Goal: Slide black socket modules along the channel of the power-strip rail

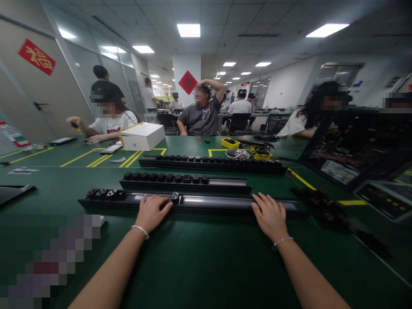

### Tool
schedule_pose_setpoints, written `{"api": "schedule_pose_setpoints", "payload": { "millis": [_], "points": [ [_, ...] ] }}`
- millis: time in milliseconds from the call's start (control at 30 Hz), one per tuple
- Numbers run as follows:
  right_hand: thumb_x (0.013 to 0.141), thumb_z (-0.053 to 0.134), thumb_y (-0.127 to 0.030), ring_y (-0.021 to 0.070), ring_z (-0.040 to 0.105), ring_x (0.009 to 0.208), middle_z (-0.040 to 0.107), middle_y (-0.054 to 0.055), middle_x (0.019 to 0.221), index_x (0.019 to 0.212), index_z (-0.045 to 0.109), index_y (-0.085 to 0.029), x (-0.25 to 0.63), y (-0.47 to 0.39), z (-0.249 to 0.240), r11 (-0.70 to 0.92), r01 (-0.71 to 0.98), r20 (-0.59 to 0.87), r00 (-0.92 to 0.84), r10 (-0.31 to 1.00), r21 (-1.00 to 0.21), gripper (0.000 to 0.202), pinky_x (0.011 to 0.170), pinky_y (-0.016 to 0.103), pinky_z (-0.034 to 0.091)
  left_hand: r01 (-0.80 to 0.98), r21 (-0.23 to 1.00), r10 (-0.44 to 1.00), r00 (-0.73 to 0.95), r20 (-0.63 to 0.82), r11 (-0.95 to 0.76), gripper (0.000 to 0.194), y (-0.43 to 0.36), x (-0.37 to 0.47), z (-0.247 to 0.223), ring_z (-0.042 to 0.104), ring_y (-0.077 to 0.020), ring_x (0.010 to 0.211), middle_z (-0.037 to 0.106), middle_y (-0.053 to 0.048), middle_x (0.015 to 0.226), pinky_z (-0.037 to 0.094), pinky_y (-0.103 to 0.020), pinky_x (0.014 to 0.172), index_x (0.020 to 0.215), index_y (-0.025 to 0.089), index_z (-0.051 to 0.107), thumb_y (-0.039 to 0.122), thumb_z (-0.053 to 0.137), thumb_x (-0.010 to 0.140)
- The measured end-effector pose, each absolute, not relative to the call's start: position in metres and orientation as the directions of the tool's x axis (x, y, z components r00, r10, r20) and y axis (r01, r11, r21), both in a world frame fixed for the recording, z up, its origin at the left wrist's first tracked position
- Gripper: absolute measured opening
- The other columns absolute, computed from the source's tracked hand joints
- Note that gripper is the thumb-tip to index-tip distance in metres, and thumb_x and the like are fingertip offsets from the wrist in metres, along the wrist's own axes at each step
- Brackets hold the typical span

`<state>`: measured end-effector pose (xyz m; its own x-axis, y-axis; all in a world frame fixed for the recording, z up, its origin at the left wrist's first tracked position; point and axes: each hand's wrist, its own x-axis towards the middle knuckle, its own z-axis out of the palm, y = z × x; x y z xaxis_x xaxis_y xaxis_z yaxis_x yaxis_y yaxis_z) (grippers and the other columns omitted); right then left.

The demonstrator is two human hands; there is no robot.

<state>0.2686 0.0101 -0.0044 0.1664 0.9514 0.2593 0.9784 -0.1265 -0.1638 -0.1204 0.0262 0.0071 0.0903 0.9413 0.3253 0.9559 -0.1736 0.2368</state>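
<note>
The nearest long black track rail [219, 201] lies crosswise before me, its shiny channel facing up. My left hand [152, 212] rests on it with fingers stretched out, the thumb against or beside a single black socket module [174, 197] in the channel. Several like modules [106, 194] sit at the rail's left end. Over the right part, my right hand [270, 216] lies with fingers spread, touching the rail and holding nothing. Behind is a shorter black rail [228, 183] with a row of modules on its left part; a third rail [212, 165], lined with modules, lies farther back.
Loose black modules [322, 208] are heaped at the right. Beyond the rails stand a white box [143, 136], a metal bowl [237, 153] and a yellow bin [230, 143]. A large black open case [357, 146] stands at right. Several people sit around the green table [206, 266].
</note>
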Motion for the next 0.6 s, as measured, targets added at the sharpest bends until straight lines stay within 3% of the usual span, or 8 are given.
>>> {"api": "schedule_pose_setpoints", "payload": {
  "millis": [600],
  "points": [
    [0.093,0.018,-0.046,0.0217,0.029,0.133,0.043,0.001,0.142,0.134,0.048,-0.027,0.2683,0.0099,-0.0033,-0.134,0.977,0.253,0.173,0.952,-0.164,0.054,0.108,0.048,0.019,0.957,0.209,0.941,0.130,0.312,-0.201,0.041,0.0276,-0.1156,0.0051,0.059,-0.0243,0.105,0.070,-0.005,0.105,0.016,-0.055,0.109,0.100,0.026,0.067,0.052,0.040,0.085]
  ]
}}
